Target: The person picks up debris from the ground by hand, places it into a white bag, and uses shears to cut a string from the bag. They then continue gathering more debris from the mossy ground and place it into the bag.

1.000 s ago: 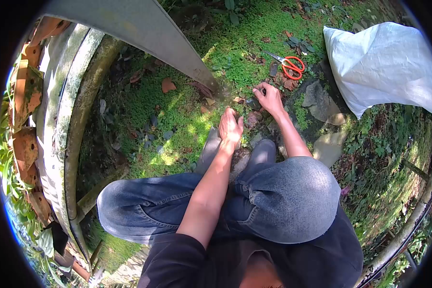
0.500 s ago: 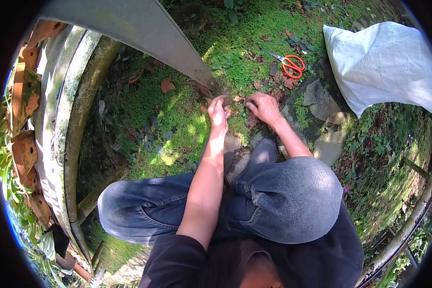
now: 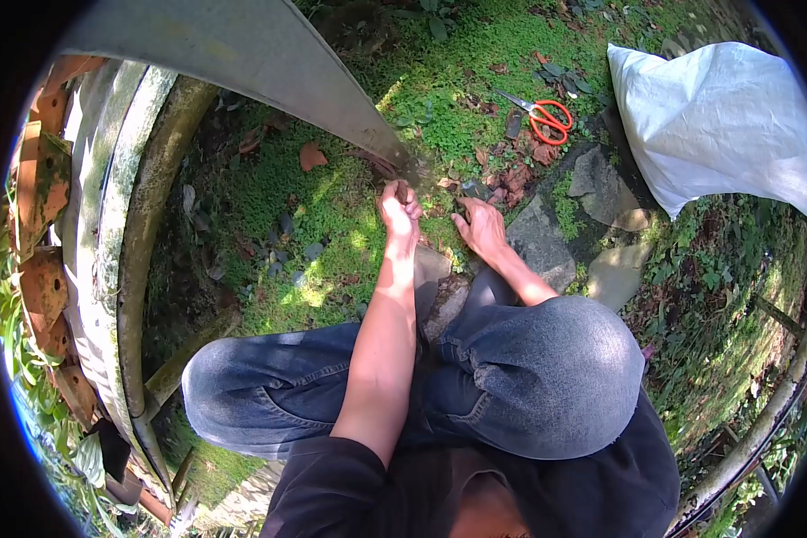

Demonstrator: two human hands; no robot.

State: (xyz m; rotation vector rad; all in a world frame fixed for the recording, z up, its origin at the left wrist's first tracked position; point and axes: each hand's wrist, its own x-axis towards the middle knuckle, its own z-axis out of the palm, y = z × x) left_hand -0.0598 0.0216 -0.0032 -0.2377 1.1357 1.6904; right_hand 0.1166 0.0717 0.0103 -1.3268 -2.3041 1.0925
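Note:
My left hand (image 3: 398, 213) is closed in a fist around something brown, perhaps dry leaves, just below the foot of a grey post (image 3: 372, 125). To its right, my right hand (image 3: 482, 224) reaches low over the ground, its thumb and fingers partly curled. Whatever lies under those fingers is hidden. Beyond that hand are a dark leaf (image 3: 475, 189) and brown dry leaves (image 3: 514, 179). Red-handled scissors (image 3: 547, 121) lie farther off on the green moss (image 3: 448, 125), with their blades apart.
A white sack (image 3: 717, 121) stands at the upper right. Flat stones (image 3: 542, 242) lie beside my right hand. A curved, weathered rim (image 3: 152, 206) runs down the left, with terracotta pieces (image 3: 43, 287) outside it. My bent knees (image 3: 556, 368) are below my hands.
My right hand has drawn back slightly toward me, uncovering the dark leaf. My left hand has turned and moved slightly left, and the brown thing in it now shows.

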